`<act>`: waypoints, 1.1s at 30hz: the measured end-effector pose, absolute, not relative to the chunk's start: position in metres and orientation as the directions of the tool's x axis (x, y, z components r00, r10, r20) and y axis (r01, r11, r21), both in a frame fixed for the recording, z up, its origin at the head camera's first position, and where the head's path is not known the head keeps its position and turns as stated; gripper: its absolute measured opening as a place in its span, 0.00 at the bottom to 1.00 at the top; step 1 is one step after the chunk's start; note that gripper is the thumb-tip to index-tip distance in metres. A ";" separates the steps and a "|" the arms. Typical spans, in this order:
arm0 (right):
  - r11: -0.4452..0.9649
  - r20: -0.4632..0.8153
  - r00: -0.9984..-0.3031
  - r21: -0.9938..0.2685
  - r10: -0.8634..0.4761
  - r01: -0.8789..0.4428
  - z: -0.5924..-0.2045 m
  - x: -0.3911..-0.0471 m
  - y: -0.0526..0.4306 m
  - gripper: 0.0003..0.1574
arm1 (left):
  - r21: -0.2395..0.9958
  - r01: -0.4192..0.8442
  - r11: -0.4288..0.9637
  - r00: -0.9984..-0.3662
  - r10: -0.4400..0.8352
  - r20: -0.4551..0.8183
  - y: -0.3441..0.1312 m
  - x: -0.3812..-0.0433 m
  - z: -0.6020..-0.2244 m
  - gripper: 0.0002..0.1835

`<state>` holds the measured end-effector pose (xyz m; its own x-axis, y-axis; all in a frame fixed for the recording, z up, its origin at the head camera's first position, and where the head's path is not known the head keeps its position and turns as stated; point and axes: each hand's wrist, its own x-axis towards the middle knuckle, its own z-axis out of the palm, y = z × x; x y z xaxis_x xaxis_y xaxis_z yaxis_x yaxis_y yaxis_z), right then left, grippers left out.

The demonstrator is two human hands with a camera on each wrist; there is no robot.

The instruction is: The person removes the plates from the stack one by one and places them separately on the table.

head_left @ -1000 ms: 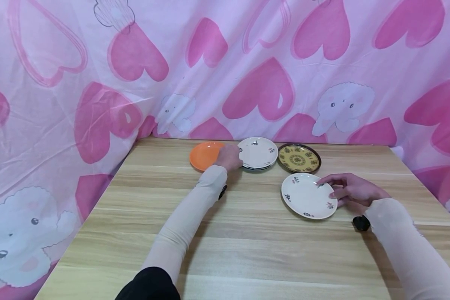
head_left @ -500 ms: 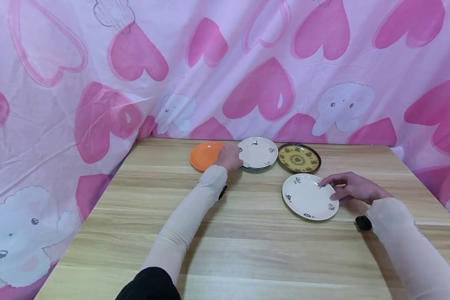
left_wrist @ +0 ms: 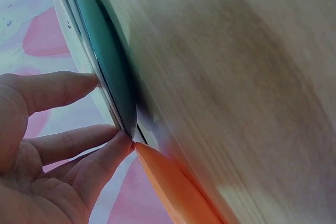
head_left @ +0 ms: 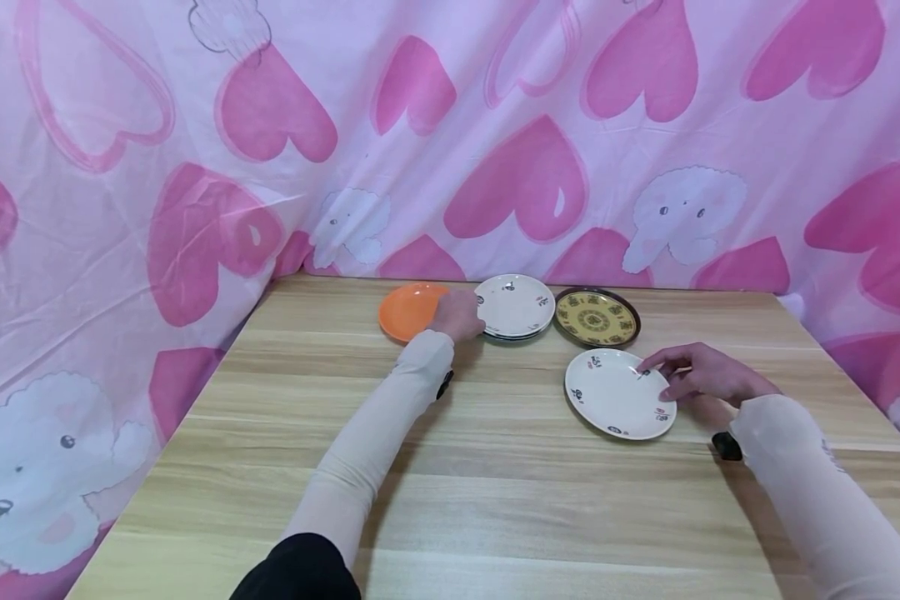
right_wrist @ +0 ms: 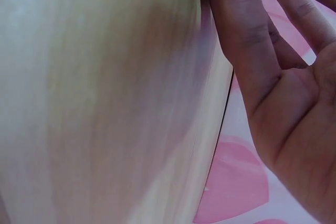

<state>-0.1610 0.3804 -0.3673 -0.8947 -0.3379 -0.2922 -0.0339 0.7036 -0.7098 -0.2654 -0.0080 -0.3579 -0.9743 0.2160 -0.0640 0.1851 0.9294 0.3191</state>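
In the head view my left hand (head_left: 457, 315) holds the left edge of a stack of plates (head_left: 515, 307) at the back of the table. The left wrist view shows its thumb and fingertips set apart along the rim, where white plates (left_wrist: 71, 30) lie over a teal plate (left_wrist: 107, 59). My right hand (head_left: 712, 373) grips the right edge of a separate white plate (head_left: 615, 400) with small dark and red motifs, nearer the front. In the right wrist view the hand's palm and fingers (right_wrist: 244, 30) show, while that plate is almost wholly out of sight.
An orange plate (head_left: 405, 312) sits left of the stack, partly behind the left hand. To the stack's right lies a yellow patterned plate (head_left: 597, 317) with a dark rim. The wooden table (head_left: 480, 500) ends at a pink heart-print cloth (head_left: 412, 200).
The right hand and its white plate have shifted very slightly to the right since a second ago. My left hand stays at the stack.
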 end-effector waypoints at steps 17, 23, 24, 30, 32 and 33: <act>0.728 -0.250 -0.915 -0.683 -0.316 -0.064 -0.370 -0.163 0.377 0.33 | 0.323 0.197 0.926 -0.971 0.229 -0.064 -0.009 -0.270 -0.360 0.08; 0.719 -0.243 -0.918 -0.692 -0.315 -0.063 -0.371 -0.164 0.377 0.32 | 0.327 0.190 0.925 -0.972 0.224 -0.069 -0.009 -0.271 -0.360 0.08; 0.720 -0.242 -0.918 -0.691 -0.314 -0.064 -0.371 -0.164 0.377 0.32 | 0.327 0.191 0.925 -0.972 0.225 -0.069 -0.009 -0.271 -0.360 0.08; 0.717 -0.252 -0.921 -0.696 -0.297 -0.041 -0.368 -0.163 0.376 0.32 | 0.336 0.195 0.922 -0.971 0.231 -0.070 -0.010 -0.270 -0.359 0.07; 0.708 -0.265 -0.919 -0.706 -0.293 -0.022 -0.367 -0.162 0.377 0.32 | 0.339 0.193 0.921 -0.970 0.230 -0.072 -0.010 -0.270 -0.359 0.07; 0.704 -0.275 -0.916 -0.710 -0.291 -0.010 -0.365 -0.162 0.377 0.33 | 0.340 0.193 0.920 -0.971 0.230 -0.072 -0.010 -0.269 -0.359 0.07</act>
<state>-0.1618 0.3766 -0.3654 -0.9164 -0.2907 -0.2752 -0.0102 0.7043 -0.7098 -0.2695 -0.0103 -0.3588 -0.9706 0.2300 -0.0716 0.1929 0.9202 0.3405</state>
